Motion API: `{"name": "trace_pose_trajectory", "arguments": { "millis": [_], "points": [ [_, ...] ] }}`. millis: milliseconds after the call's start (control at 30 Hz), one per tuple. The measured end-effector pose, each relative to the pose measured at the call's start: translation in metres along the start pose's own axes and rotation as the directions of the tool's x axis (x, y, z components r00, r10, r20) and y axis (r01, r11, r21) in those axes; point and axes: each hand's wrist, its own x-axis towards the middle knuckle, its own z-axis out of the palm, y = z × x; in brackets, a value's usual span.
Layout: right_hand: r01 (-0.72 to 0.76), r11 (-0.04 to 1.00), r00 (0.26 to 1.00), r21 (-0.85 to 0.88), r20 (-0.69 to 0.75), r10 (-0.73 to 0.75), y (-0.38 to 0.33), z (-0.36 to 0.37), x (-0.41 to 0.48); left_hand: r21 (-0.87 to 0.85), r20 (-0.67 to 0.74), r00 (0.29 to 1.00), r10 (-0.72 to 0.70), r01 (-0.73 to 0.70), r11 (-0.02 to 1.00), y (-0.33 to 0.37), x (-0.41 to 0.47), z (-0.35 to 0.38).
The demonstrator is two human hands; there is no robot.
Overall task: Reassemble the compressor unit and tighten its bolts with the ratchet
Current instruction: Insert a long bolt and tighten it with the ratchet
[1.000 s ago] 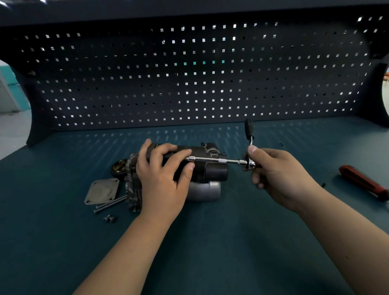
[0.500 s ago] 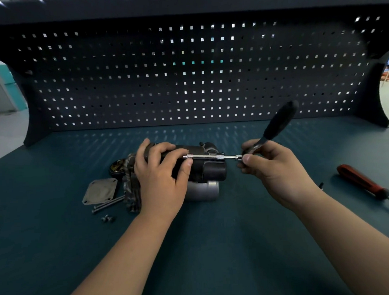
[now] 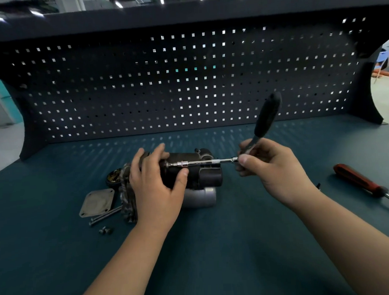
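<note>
On the blue bench [image 3: 236, 245], near its middle, the compressor [image 3: 203, 180] lies sideways, a black body over a silver cylinder. The left hand [image 3: 155, 188] curls round it, gripping. The right hand [image 3: 276, 168] pinches the ratchet [image 3: 267, 116] at its head. The handle has swung from upright to leaning right, so a bolt is probably tightening. A plate [image 3: 97, 201] and bolts [image 3: 104, 216] wait loose.

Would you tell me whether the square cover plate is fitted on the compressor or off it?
Off. The cover plate lies flat on the bench, left of the compressor, with loose bolts beside it.
</note>
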Motion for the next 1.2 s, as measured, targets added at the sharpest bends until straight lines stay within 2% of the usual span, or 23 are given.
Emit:
{"name": "trace_pose_trajectory", "arguments": {
  "millis": [133,267,467,633,800,867,933,967,1067,1133,1200],
  "points": [
    [-0.078,0.995,0.997,0.058,-0.014,0.079,0.001,0.002,0.000,-0.076,-0.033,0.999,-0.042,0.039,0.996,-0.001,-0.001,0.002],
    [-0.189,0.978,0.981,0.090,-0.028,0.192,0.001,0.004,0.000,-0.076,-0.045,0.998,-0.033,0.029,0.997,0.001,-0.001,0.002],
    [-0.317,0.940,0.947,0.125,-0.009,0.321,0.002,0.007,0.000,0.056,0.000,0.993,0.122,-0.122,0.991,-0.002,-0.002,0.000],
    [-0.218,0.968,0.976,0.122,0.000,0.220,0.000,0.005,-0.001,0.100,-0.020,0.989,0.147,-0.145,0.984,-0.001,-0.001,0.001],
    [-0.039,0.993,0.999,-0.111,-0.017,0.037,0.003,0.002,-0.001,0.121,-0.032,0.990,0.141,-0.136,0.983,0.000,0.000,0.003],
    [0.109,0.968,0.994,-0.226,0.040,-0.102,0.005,-0.002,-0.002,0.125,-0.040,0.990,0.135,-0.129,0.984,0.000,0.001,0.004],
    [0.328,0.878,0.944,-0.349,0.162,-0.288,0.008,-0.006,-0.004,0.124,-0.041,0.991,0.126,-0.120,0.985,0.001,0.001,0.004],
    [0.383,0.845,0.922,-0.372,0.200,-0.330,0.009,-0.006,-0.005,0.126,-0.041,0.991,0.125,-0.119,0.985,0.001,0.001,0.004],
    [0.363,0.845,0.931,-0.392,0.172,-0.321,0.011,-0.010,-0.005,0.124,-0.036,0.992,0.122,-0.116,0.985,0.002,0.001,0.003],
    [0.225,0.920,0.974,-0.321,0.081,-0.210,0.009,-0.009,-0.003,0.117,-0.034,0.993,0.117,-0.113,0.987,0.003,0.001,0.003],
    [0.070,0.986,0.997,-0.150,0.000,-0.071,0.005,-0.005,-0.001,0.118,-0.032,0.992,0.124,-0.120,0.986,0.002,0.001,0.002]
  ]
}}
